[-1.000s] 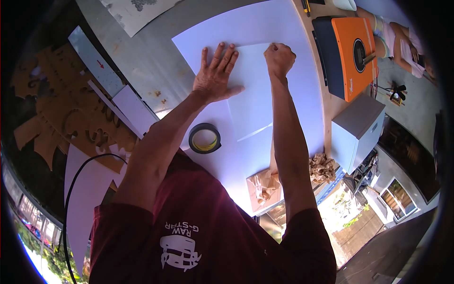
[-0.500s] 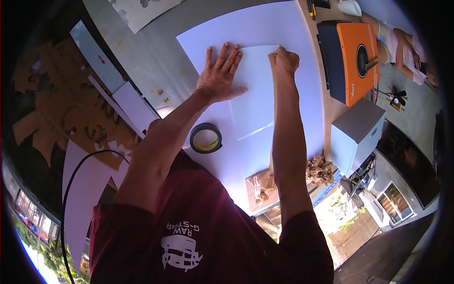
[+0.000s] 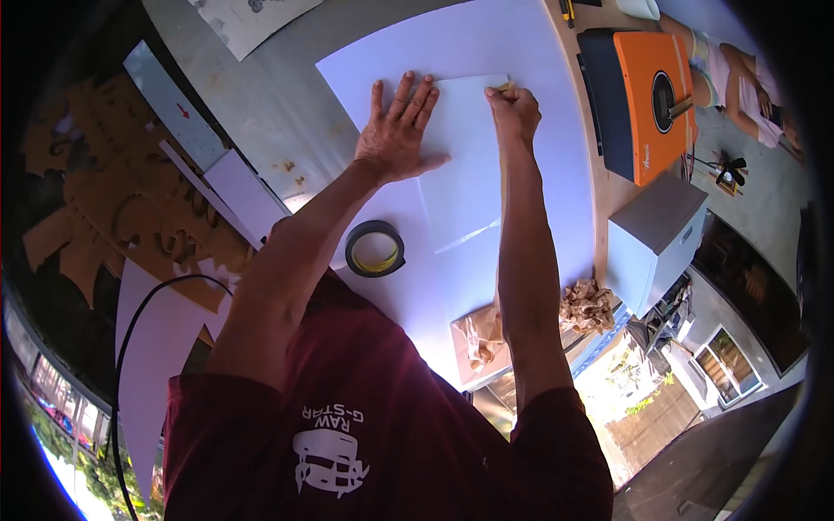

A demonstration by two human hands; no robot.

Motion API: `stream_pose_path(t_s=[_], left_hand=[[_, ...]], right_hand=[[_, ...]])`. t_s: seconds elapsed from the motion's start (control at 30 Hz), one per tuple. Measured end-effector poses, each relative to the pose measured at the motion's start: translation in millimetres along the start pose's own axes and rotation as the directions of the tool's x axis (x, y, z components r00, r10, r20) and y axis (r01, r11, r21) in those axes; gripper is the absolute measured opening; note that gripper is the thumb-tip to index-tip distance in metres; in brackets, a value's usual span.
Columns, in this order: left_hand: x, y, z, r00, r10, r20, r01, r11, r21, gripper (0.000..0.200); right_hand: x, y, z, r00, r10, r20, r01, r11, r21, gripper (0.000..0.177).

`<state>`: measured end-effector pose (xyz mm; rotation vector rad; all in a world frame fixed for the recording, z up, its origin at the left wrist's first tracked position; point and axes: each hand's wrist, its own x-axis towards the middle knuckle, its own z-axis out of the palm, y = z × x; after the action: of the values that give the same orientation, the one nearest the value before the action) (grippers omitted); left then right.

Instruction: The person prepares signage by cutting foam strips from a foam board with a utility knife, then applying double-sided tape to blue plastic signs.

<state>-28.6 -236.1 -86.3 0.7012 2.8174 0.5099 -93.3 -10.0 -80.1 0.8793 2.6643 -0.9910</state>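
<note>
A smooth pale sheet (image 3: 460, 139) lies on a larger white panel (image 3: 569, 174). My left hand (image 3: 395, 135) rests flat on the pale sheet's left side, its fingers spread. At the sheet's far right corner, my right hand (image 3: 517, 111) is closed in a pinch, with a bit of brown paper strip (image 3: 505, 86) showing at the thumb and fingers. My right forearm covers much of the sheet's right edge. Brown paper (image 3: 478, 343) lies wrinkled by the near edge, under that forearm. A roll of dark tape (image 3: 375, 269) with a yellow inside lies left of the sheet.
An orange and black device (image 3: 638, 108) stands on the right, beside a grey box (image 3: 660, 243). Crumpled brown paper (image 3: 586, 306) lies near the right edge. Brown cut-out boards (image 3: 130, 191) and white offcuts (image 3: 239, 191) are at left. Another person (image 3: 738, 87) is at upper right.
My right hand has shifted slightly left at the sheet's corner, its thumb now over the corner. Less of the brown strip shows beside my wrist. My left hand stays flat.
</note>
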Motion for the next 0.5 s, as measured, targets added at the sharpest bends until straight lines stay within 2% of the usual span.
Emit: stream_pose_path(t_s=[0.07, 0.17, 0.23, 0.27, 0.37, 0.47, 0.5], left_hand=[[3, 1, -1, 1.000, 0.004, 0.003, -0.004, 1.000, 0.010, 0.107], [2, -1, 2, 1.000, 0.005, -0.020, -0.005, 1.000, -0.009, 0.107], [1, -1, 4, 0.998, 0.009, -0.058, -0.011, 0.999, -0.041, 0.107], [0, 0, 2, 1.000, 0.003, -0.026, -0.004, 1.000, -0.014, 0.106], [1, 2, -1, 1.000, -0.002, 0.031, 0.001, 0.999, 0.037, 0.104], [2, -1, 1, 1.000, 0.002, 0.015, -0.003, 1.000, 0.027, 0.104], [2, -1, 2, 1.000, 0.004, 0.008, -0.004, 1.000, 0.024, 0.104]], right_hand=[[6, -2, -1, 0.998, 0.034, 0.051, -0.040, 0.992, 0.116, 0.035], [-3, -9, -1, 0.992, 0.094, -0.080, -0.070, 0.963, 0.260, 0.040], [-6, -18, -6, 0.985, 0.121, -0.124, -0.090, 0.969, 0.228, 0.038], [-8, -20, -11, 0.978, 0.143, -0.154, -0.108, 0.971, 0.213, 0.038], [13, -20, -9, 0.985, -0.003, -0.172, -0.009, 0.997, -0.073, 0.031], [31, -16, -7, 0.967, -0.213, -0.138, 0.182, 0.962, -0.204, 0.029], [35, -13, -7, 0.966, -0.219, -0.133, 0.188, 0.959, -0.213, 0.025]])
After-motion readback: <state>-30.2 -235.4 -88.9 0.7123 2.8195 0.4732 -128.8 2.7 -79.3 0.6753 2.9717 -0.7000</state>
